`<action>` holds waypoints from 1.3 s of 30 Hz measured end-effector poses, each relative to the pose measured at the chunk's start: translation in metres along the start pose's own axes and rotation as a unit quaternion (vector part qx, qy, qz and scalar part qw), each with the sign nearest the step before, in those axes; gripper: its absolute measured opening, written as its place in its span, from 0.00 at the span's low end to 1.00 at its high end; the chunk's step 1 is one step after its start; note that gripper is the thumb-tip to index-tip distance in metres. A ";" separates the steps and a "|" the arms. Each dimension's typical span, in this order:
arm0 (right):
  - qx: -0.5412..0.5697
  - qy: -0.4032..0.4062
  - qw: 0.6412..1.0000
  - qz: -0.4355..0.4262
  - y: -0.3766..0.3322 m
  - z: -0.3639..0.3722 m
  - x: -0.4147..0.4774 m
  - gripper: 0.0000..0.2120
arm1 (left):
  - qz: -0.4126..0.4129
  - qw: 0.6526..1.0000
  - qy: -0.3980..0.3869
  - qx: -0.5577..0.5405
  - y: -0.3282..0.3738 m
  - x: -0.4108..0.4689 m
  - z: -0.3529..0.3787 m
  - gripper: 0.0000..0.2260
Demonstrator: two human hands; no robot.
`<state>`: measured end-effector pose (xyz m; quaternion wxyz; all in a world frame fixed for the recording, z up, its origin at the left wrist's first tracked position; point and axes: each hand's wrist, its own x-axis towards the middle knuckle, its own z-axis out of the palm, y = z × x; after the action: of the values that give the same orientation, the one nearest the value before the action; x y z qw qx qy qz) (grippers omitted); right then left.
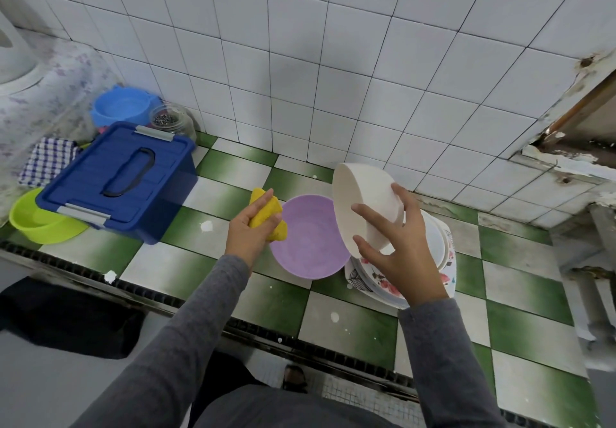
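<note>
Covering the counter (173, 261) are green and white tiles, with a white tiled wall (300, 61) at the far side. A blue box (116, 181), green basin (43, 224) and jar (171, 121) sit far left. The left hand (251, 227) squeezes a yellow sponge (266, 214) beside a purple bowl (306, 237); the right hand (396, 244) grasps a tilted white bowl (363, 201) above stacked plates (440, 261).

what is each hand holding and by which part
The left hand grips a yellow sponge round its middle; right hand holds a tilted white bowl by its outer wall.
</note>
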<state>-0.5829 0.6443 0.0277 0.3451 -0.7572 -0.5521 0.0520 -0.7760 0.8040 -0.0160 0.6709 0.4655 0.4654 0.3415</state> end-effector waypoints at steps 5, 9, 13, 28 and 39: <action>-0.033 0.008 0.999 -0.037 -0.004 0.004 -0.002 0.25 | -0.004 1.000 0.003 0.001 -0.001 -0.001 0.000 0.22; -0.036 0.035 0.998 -0.041 -0.006 0.005 -0.003 0.24 | -0.002 1.000 0.007 0.008 -0.001 -0.002 0.000 0.21; 0.004 0.058 0.998 -0.019 -0.004 0.010 -0.004 0.27 | -0.002 1.000 0.007 0.009 0.001 -0.004 0.000 0.23; 0.374 0.118 0.886 0.249 -0.033 0.031 0.009 0.17 | 0.215 0.967 -0.008 0.134 0.034 -0.024 0.045 0.23; 0.423 0.119 0.864 0.245 -0.050 0.042 0.029 0.15 | 0.346 0.730 0.093 0.583 0.032 0.009 0.081 0.20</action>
<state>-0.6309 0.6971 0.0340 0.6716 -0.6496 -0.2286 0.2734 -0.6977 0.7976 0.0219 0.0569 0.8599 0.4399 0.2527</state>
